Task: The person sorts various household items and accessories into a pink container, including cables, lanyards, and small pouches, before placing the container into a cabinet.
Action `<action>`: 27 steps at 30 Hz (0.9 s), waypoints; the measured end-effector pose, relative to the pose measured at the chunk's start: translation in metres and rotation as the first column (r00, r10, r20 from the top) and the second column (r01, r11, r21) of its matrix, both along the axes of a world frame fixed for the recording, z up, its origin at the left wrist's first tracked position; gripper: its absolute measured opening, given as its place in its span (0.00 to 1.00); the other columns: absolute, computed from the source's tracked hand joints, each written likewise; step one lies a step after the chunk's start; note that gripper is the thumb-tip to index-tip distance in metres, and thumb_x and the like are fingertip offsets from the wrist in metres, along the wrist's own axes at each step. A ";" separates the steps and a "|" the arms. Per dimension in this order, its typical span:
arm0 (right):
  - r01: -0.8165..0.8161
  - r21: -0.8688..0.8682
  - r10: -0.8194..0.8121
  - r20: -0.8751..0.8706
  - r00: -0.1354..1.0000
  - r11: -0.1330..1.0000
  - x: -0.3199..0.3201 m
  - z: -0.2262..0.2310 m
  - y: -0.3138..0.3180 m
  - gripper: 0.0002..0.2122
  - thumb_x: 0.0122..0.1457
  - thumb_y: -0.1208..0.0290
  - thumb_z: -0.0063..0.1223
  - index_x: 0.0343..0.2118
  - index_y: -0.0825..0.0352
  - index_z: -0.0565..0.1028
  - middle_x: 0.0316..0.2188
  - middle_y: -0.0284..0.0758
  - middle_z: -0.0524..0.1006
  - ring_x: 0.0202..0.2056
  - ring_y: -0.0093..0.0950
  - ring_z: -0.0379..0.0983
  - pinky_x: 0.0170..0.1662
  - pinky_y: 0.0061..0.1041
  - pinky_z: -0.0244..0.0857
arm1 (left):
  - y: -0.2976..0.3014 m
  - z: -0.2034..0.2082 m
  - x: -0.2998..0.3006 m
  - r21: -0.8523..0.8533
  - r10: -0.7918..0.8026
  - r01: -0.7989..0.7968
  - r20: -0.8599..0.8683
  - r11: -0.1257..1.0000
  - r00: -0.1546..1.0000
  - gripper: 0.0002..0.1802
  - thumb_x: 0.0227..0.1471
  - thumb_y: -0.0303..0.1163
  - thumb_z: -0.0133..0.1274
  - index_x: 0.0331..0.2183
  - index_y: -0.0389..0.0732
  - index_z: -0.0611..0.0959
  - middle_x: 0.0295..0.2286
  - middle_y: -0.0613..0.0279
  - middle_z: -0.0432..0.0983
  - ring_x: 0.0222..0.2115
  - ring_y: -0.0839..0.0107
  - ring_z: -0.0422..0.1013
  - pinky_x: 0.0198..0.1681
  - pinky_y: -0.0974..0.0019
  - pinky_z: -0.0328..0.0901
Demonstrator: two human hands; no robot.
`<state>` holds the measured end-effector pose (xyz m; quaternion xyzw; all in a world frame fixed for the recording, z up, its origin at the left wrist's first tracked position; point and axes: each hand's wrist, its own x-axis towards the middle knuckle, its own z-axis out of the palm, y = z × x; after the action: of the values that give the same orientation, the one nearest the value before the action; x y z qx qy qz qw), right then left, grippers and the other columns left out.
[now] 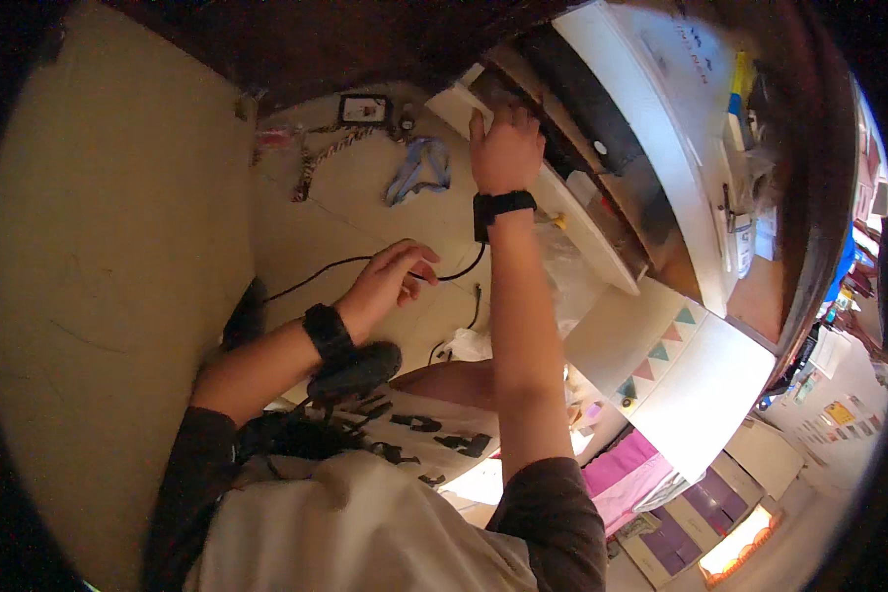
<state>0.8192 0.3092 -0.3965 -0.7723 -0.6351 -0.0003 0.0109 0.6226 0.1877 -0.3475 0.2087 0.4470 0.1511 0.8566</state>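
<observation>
My right hand [508, 148] is at the top edge of a pulled-out drawer's pale front board [592, 232]. Its fingers hook over the board, and the thumb lies against the outer face. Lower and to the left, my left hand [390, 284] hangs in the air with loosely bent fingers, holding nothing that I can see. A black cable [461, 273] runs from the black band [504, 204] on my right wrist, passes by the left hand and goes on leftward. Another black band [329, 333] is round my left wrist.
On the pale floor lie a blue strap [419, 170], a patterned cord [328, 150] and a small black-framed card [365, 110]. A cream panel [118, 227] rises on the left. The drawer interior [661, 222] is dark. To the right, an open compartment [755, 286] holds small items.
</observation>
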 end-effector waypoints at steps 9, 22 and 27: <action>-0.126 0.416 0.094 0.097 0.991 0.900 -0.019 -0.019 -0.020 0.18 0.50 0.63 0.51 0.44 0.64 0.69 0.42 0.43 0.70 0.43 0.40 0.66 0.47 0.40 0.60 | -0.002 0.003 0.008 0.046 0.032 -0.033 0.010 0.998 0.999 0.14 0.60 0.38 0.35 0.30 0.43 0.72 0.23 0.69 0.69 0.21 0.82 0.60 0.25 0.76 0.56; -0.097 -0.516 -0.124 -0.376 0.918 0.851 -0.045 -0.170 -0.116 0.32 0.53 0.67 0.49 0.59 0.62 0.47 0.50 0.48 0.65 0.46 0.44 0.67 0.46 0.40 0.66 | -0.014 -0.005 0.009 0.171 0.085 -0.091 0.042 0.981 0.995 0.21 0.61 0.46 0.33 0.27 0.43 0.71 0.18 0.72 0.61 0.20 0.82 0.58 0.23 0.76 0.54; -0.072 -0.682 -0.275 -0.388 0.880 0.728 -0.050 -0.180 -0.120 0.23 0.54 0.63 0.47 0.54 0.55 0.61 0.46 0.47 0.70 0.44 0.42 0.70 0.43 0.39 0.67 | -0.012 -0.012 0.007 0.117 0.106 -0.112 0.060 0.987 0.993 0.25 0.60 0.52 0.31 0.29 0.43 0.73 0.19 0.72 0.65 0.19 0.83 0.58 0.22 0.77 0.53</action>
<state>0.7692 0.1893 -0.5764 -0.7338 -0.5244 0.4148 -0.1202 0.6293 0.1757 -0.3594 0.2309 0.4247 0.2299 0.8446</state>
